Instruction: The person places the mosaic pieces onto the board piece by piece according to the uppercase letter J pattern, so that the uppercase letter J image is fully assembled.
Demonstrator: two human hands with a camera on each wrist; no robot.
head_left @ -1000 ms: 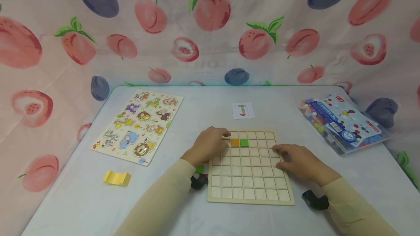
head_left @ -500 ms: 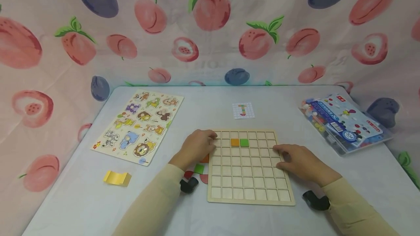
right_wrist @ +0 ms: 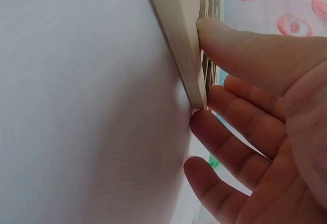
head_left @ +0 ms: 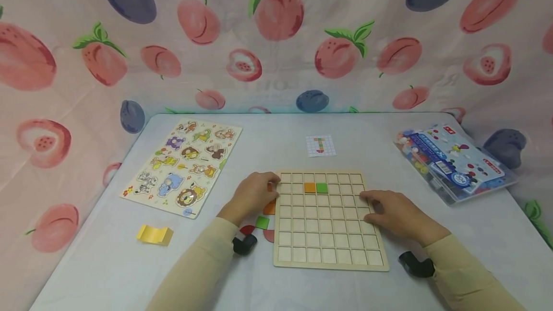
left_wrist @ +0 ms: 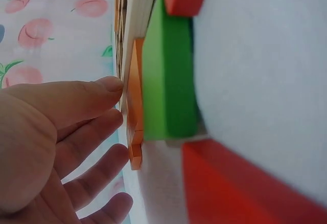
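Note:
A wooden grid board (head_left: 327,226) lies flat on the table, with an orange square tile (head_left: 309,187) and a green square tile (head_left: 321,188) side by side in its second row from the far edge. Beside the board's left edge my left hand (head_left: 252,196) hovers with loosely bent fingers over orange tiles (head_left: 270,209); the left wrist view shows nothing pinched. A loose green tile (head_left: 262,222) and red rounded pieces (head_left: 268,236) lie nearer to me, partly by the wrist. My right hand (head_left: 397,215) rests against the board's right edge, thumb and fingertips touching its rim.
Behind the board lies a small pattern card (head_left: 320,146) printed with a coloured shape. An animal puzzle board (head_left: 183,167) is at the left, with a yellow curved block (head_left: 154,235) in front of it. A clear plastic box of beads (head_left: 453,164) stands at the right.
My left hand has drawn back left from the orange tile in the grid to the loose pieces beside the board, uncovering the green and red ones. The right hand stays put.

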